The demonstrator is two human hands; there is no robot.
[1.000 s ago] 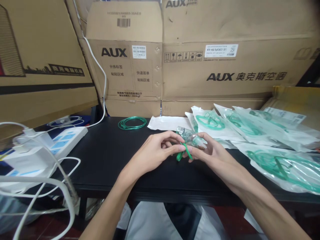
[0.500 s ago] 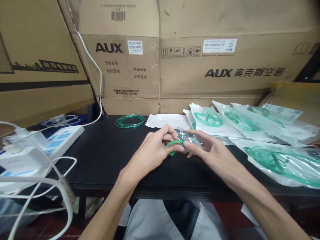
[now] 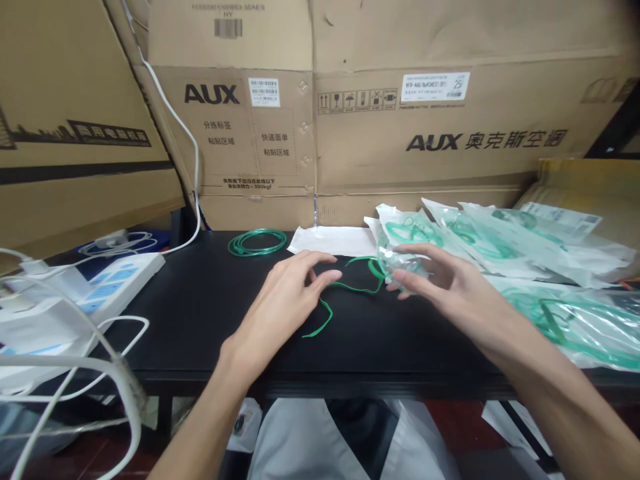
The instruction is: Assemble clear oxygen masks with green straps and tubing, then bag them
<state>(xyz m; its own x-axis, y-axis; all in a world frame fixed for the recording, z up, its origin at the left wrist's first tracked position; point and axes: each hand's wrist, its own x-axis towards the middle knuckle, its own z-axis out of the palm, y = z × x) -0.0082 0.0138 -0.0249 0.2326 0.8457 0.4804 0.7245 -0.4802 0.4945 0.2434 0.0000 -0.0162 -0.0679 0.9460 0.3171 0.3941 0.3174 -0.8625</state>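
My right hand (image 3: 445, 277) grips a clear plastic oxygen mask (image 3: 407, 263) between thumb and fingers, just above the black table. A thin green elastic strap (image 3: 364, 289) trails leftward from the mask, with one end curling on the tabletop. My left hand (image 3: 287, 287) is open beside this strap, its thumb and index finger apart. Part of the strap is hidden behind the left fingertips. Behind the left hand lies a coil of green tubing (image 3: 257, 243) on the table. A flat white wrapper (image 3: 333, 240) rests just beyond the hands.
Several clear-and-white packets (image 3: 500, 237) with green tubing are spread over the right side, one packet (image 3: 585, 327) nearer the front edge. A white power strip (image 3: 117, 283) with cables stands at left. Cardboard sheets (image 3: 250, 133) wall off the back of the black table (image 3: 215, 333).
My hands have moved apart. The right has carried the mask rightward, while the left has let go of the green strap, which now hangs loose toward the left.
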